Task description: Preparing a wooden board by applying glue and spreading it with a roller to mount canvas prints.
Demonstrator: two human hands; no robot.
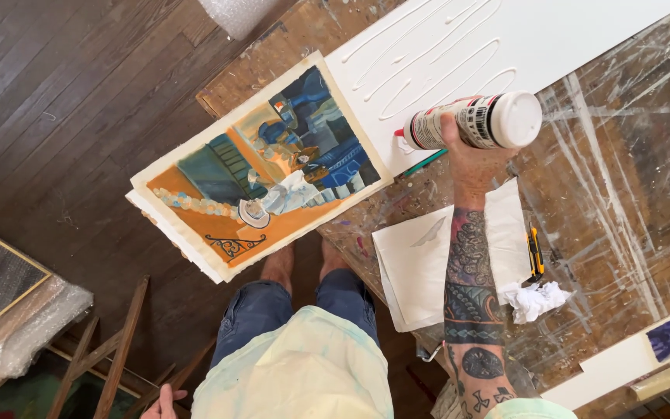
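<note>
Glue bottle [471, 120]: white with a red tip, lying sideways in the air over the edge of the white board [583, 39], nozzle pointing toward the painting.
Right hand [471, 159]: fingers curled round the bottle's middle, firm wrap, tattooed forearm coming up from below.
Left hand [163, 403]: only a sliver shows at the bottom edge down by the leg, looks loose with nothing in it, but honestly can't tell for sure.
Board: already covered in wavy white glue lines [428, 54], looks wet.
Painting [261, 167]: on thick deckled paper, hanging half off the table corner, one edge just touching the board.
Worktable [622, 202]: paint-splattered, with blank paper sheets [420, 264], a crumpled rag [535, 299] and a yellow utility knife [534, 254] near the forearm.
Risk, my guess: nozzle sits close to the painted face, so a drip from that tip could land on the picture. Also the painting overhangs a lot, so a nudge from an elbow could slide it to the floor.
</note>
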